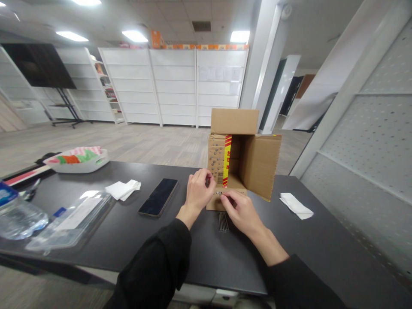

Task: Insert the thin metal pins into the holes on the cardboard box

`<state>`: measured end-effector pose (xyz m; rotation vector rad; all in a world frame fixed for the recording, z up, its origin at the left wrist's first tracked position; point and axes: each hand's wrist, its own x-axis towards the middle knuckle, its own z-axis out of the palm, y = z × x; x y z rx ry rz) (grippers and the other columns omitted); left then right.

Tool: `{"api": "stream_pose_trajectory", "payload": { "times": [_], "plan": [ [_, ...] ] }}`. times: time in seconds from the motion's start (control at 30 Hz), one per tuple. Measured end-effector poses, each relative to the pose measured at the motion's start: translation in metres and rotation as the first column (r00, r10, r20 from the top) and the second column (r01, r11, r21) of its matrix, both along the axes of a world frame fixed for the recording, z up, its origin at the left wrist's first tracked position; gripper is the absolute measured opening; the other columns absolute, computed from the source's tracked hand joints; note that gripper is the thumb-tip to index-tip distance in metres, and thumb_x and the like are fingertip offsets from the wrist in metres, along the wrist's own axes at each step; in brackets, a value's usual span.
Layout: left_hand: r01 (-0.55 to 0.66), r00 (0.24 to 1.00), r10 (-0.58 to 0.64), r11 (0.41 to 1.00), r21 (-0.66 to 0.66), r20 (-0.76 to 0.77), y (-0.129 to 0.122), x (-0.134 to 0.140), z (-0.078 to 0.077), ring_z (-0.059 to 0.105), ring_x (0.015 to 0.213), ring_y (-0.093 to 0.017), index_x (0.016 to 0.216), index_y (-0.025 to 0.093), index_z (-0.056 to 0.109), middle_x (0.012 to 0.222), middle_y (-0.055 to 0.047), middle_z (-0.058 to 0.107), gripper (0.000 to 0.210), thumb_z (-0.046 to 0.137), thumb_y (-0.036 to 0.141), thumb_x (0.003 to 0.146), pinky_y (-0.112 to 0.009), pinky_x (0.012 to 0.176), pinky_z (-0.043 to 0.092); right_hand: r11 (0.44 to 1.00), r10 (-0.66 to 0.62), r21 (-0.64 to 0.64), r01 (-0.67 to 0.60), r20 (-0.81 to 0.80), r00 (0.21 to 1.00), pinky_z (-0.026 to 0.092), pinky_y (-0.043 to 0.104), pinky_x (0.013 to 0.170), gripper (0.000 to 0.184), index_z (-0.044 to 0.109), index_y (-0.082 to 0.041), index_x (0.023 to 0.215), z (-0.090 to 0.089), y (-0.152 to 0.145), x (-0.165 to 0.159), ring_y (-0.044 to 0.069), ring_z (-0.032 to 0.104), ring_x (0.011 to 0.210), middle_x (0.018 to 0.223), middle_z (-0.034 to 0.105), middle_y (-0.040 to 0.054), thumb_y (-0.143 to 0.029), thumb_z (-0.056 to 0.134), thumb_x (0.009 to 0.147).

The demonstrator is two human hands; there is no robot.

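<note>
A cardboard box [237, 171] stands on the dark table with its open side toward me and its flaps spread. Small round grey heads dot its left flap [216, 152], beside a yellow and red strip of tape [227, 161]. My left hand [198, 189] is closed in a pinch at that flap's lower left edge; what its fingertips hold is hidden. Over the bottom flap [213, 205], my right hand [240, 209] is also pinched, close to a few tiny shiny pieces. Whether it grips one I cannot make out. Several thin metal nails [223, 222] lie in a row below the flap.
Left of my hands lie a phone [159, 197], folded white tissue [123, 189], a clear plastic case [72, 221] and a water bottle [19, 214]. A white basket [79, 165] stands farther back. More tissue [296, 205] lies right, near a perforated panel [370, 150].
</note>
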<state>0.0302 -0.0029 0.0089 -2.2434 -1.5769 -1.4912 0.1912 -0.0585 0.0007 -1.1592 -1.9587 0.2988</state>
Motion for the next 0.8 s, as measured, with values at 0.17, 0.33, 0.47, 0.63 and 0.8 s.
{"api": "stream_pose_trajectory", "payload": {
  "times": [0.17,0.33,0.47,0.63,0.8],
  "plan": [
    [0.006,1.0,-0.006,1.0,0.013,-0.001,0.001,0.0,-0.002,0.061,0.075,-0.015,0.082,0.021,0.053,0.082,0.0,0.067,0.006,0.054,0.017,0.086,-0.032,0.076,0.038,0.995,-0.095,0.011,0.097,-0.126,0.987,0.05,0.033,0.079,0.025,0.069,-0.02,0.091,-0.004,0.009,0.004,0.021,0.067,0.08,0.087,0.073,0.0064,-0.035,0.049,0.097],
    [0.018,1.0,-0.018,0.999,0.035,0.006,0.002,-0.001,-0.002,0.06,0.074,-0.015,0.082,0.02,0.054,0.082,0.0,0.067,0.005,0.055,0.016,0.085,-0.032,0.075,0.037,0.99,-0.139,-0.022,0.137,-0.162,0.977,0.051,0.033,0.077,0.028,0.07,-0.02,0.09,-0.004,0.013,0.004,0.022,0.067,0.079,0.085,0.074,0.0066,-0.039,0.05,0.096],
    [0.011,1.0,-0.011,1.0,0.023,0.002,0.001,0.0,-0.002,0.06,0.074,-0.015,0.083,0.021,0.054,0.082,0.0,0.067,0.005,0.055,0.017,0.086,-0.032,0.076,0.038,0.99,-0.14,-0.032,0.136,-0.173,0.975,0.051,0.034,0.078,0.028,0.07,-0.02,0.091,-0.003,0.014,0.004,0.022,0.068,0.078,0.087,0.075,0.0067,-0.038,0.05,0.096],
    [0.014,1.0,-0.014,1.0,0.019,0.003,0.001,0.0,-0.002,0.06,0.075,-0.015,0.082,0.021,0.053,0.081,0.0,0.066,0.006,0.055,0.016,0.086,-0.032,0.076,0.037,0.991,-0.132,-0.027,0.129,-0.178,0.975,0.051,0.034,0.08,0.028,0.071,-0.019,0.091,-0.004,0.015,0.004,0.022,0.068,0.08,0.089,0.075,0.0072,-0.037,0.051,0.096],
    [0.009,1.0,-0.009,1.0,0.016,0.003,0.001,0.0,-0.002,0.06,0.074,-0.015,0.083,0.02,0.053,0.083,0.0,0.067,0.005,0.055,0.016,0.086,-0.032,0.076,0.037,0.994,-0.112,-0.001,0.113,-0.17,0.979,0.051,0.034,0.079,0.026,0.071,-0.019,0.091,-0.007,0.018,0.004,0.022,0.069,0.083,0.089,0.075,0.0074,-0.035,0.051,0.096]
  ]
}}
